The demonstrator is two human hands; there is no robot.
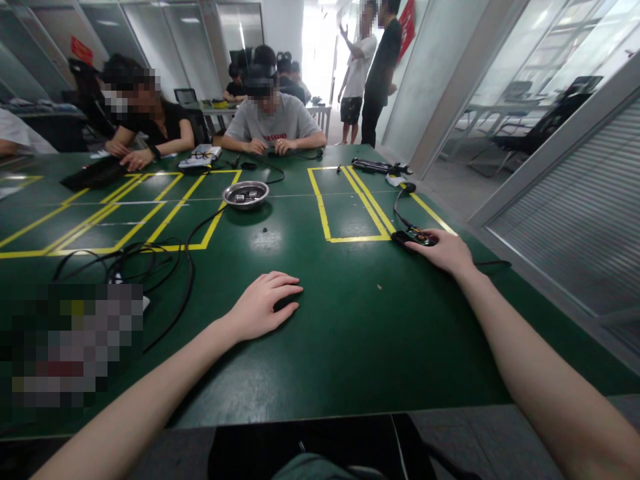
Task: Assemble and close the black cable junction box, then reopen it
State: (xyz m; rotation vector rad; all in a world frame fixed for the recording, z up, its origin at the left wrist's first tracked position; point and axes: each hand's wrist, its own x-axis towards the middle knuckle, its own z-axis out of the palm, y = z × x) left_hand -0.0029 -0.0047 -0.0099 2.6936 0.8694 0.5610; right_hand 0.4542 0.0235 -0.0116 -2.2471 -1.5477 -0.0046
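My left hand (265,300) rests on the green tabletop (340,347) left of the middle, its fingers loosely stretched and the thumb apart from them. Nothing shows in it. At the right, my right hand (445,248) grips a small black device (414,237) with coloured parts on top. The thumb lies along its near side, and the fingers partly hide it. A thin black cable (398,203) runs from the device towards the far edge. The device sits on the table beside the corner of the yellow tape marking (357,238).
A metal bowl (246,195) with small metal parts stands mid-table. Black cables (187,267) coil at left, near a blurred-out object (80,347). A black tool (383,167) lies at the far right. Two people (273,120) (155,127) work across the table; others stand behind.
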